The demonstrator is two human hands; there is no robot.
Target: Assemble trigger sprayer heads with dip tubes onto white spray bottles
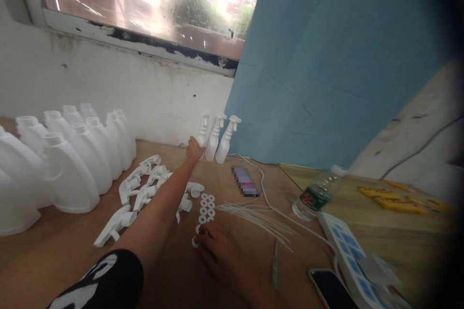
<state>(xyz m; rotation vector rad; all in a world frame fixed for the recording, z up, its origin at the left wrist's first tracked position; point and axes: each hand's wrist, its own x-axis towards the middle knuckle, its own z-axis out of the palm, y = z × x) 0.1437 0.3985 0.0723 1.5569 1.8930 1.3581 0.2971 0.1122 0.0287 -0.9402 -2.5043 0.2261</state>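
Observation:
My left hand reaches far across the wooden table and is closed round the base of a white spray bottle. That bottle stands leftmost of three assembled ones against the wall, with the other two spray bottles just to its right. Near me, my right hand lies on the table with its fingertips on a white ring. The ring lies at the near end of a cluster of several white rings. Whether the fingers pinch the ring is hidden.
Several empty white bottles stand at the left. Loose white trigger heads lie beside them. Thin white tubes, tweezers, a water bottle, a power strip, a phone and a blue sheet are to the right.

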